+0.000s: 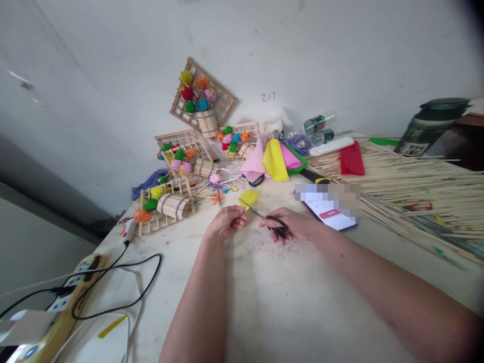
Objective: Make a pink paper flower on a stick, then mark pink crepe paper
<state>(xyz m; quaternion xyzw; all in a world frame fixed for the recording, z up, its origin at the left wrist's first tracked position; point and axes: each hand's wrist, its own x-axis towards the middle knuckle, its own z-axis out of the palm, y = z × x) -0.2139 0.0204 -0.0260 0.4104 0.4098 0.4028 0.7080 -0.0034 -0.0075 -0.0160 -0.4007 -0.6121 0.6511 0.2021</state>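
Note:
Black-handled scissors [278, 224] are in my right hand [285, 225], fingers through the handles, the blades pointing up and left. Between the thumb and fingertips of my left hand [229, 220] is a small piece of yellow crepe paper [245, 206], with the blade tips beside it. Another yellow crepe paper piece [251, 195] lies on the table just behind the blades. A pink paper flower [215, 178] on a thin stem and orange paper scraps [217, 199] lie behind my left hand.
Stick lattices with paper flowers and stick pots [174, 205] stand at the back left. Folded crepe sheets [276, 160] lie at the back. A phone [333, 214] and many thin sticks [412, 191] lie right. A power strip [75, 297] with cables occupies the front left.

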